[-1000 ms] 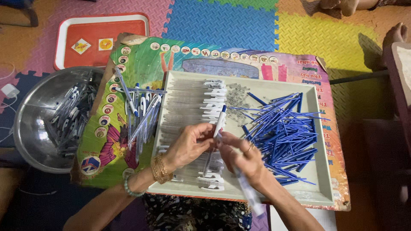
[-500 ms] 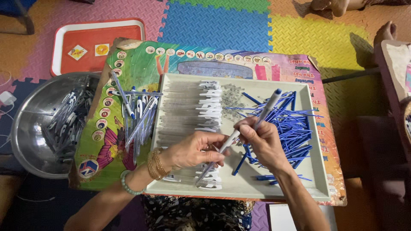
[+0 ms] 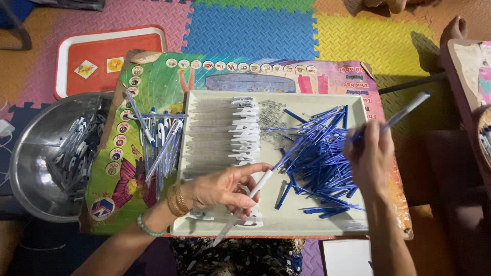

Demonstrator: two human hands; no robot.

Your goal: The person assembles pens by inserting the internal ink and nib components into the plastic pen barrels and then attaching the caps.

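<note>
Pinched in left hand (image 3: 222,189): one clear pen barrel with white tip (image 3: 240,212), fingers closed round it, held low over front edge of shallow grey tray (image 3: 327,225). Gripped in right hand (image 3: 369,161): one slim grey-clear pen piece (image 3: 406,110), fingers closed, raised over tray's right rim and pointing away up-right.

Listed left to right, all placed by reference to tray:
- Far left of tray: steel bowl (image 3: 30,168) holding heap of finished-looking pens with white clips (image 3: 71,158).
- Behind bowl, up-left of tray: orange plastic serving tray (image 3: 110,59), two small stickers on it.
- Just left of tray, on printed poster board (image 3: 153,76): loose bundle of clear barrels with blue tips (image 3: 158,140).
- Inside tray, left part: row of clear barrels with white clips (image 3: 245,128) lined up.
- Inside tray, centre rear: patch of tiny metal springs (image 3: 271,112).
- Inside tray, right part: large pile of blue refills (image 3: 322,158).

Progress, judged: bowl well stocked, so fair share assembled; big refill pile and full clip row suggest much left.

Not readable: exact join between barrel and refill under left fingers; right-hand piece blurred; basket at far right cut off by frame edge.
</note>
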